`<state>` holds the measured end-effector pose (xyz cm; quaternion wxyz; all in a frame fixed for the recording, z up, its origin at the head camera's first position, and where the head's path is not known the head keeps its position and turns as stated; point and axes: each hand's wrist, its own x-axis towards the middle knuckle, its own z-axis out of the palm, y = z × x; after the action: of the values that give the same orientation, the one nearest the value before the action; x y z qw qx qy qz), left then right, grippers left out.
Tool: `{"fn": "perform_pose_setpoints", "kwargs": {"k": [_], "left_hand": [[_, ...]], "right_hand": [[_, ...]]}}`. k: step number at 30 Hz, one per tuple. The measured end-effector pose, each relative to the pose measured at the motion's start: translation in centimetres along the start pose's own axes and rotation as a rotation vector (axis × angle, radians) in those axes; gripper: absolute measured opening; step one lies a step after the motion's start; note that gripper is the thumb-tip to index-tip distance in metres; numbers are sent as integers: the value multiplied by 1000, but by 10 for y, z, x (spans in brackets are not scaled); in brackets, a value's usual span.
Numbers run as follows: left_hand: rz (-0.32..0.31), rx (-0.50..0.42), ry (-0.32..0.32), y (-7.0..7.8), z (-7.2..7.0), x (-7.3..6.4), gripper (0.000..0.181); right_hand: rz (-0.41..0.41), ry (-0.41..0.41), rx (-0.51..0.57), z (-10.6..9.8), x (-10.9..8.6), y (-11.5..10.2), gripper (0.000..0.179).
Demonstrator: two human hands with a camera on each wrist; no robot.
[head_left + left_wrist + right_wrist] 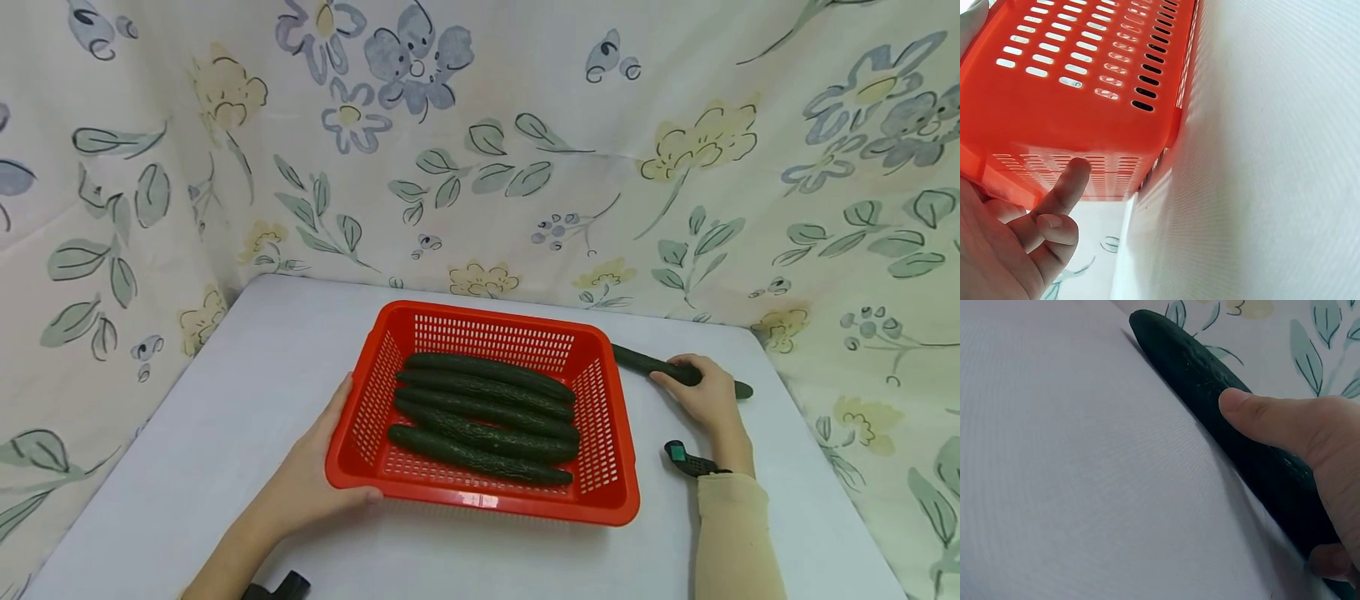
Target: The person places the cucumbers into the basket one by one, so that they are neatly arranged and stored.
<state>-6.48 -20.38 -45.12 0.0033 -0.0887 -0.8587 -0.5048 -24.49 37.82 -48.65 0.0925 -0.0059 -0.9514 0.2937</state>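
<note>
In the head view a red plastic basket (480,500) with slotted walls stands on the white table, with several dark green cucumbers (487,417) lying side by side in it. My left hand (318,479) holds the basket's near left corner, its thumb along the front rim and its fingers at the left side. The left wrist view has those fingers (1063,187) against the outer wall of the basket (1066,119). To the right of the basket, my right hand (705,396) grips another cucumber (645,360) around its middle. That cucumber (1182,365) lies on or just above the table; I cannot tell which.
The white cloth-covered table (247,367) extends around the basket. Behind and beside it hangs a floral curtain (480,208). A black wrist device (693,460) is on the right wrist, and part of another (281,587) shows at the left wrist.
</note>
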Motion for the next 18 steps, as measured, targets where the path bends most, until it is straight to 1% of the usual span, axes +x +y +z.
{"fn": "perform_pose_setpoints", "kwargs": {"k": [11, 15, 18], "left_hand": [[23, -11, -3, 1, 0, 0, 137], [15, -12, -3, 2, 0, 0, 137], [16, -22, -5, 1, 0, 1, 137]], "right_hand": [[30, 4, -26, -4, -2, -7, 65], [45, 19, 1, -10, -2, -8, 67], [48, 46, 35, -15, -2, -11, 66]]}}
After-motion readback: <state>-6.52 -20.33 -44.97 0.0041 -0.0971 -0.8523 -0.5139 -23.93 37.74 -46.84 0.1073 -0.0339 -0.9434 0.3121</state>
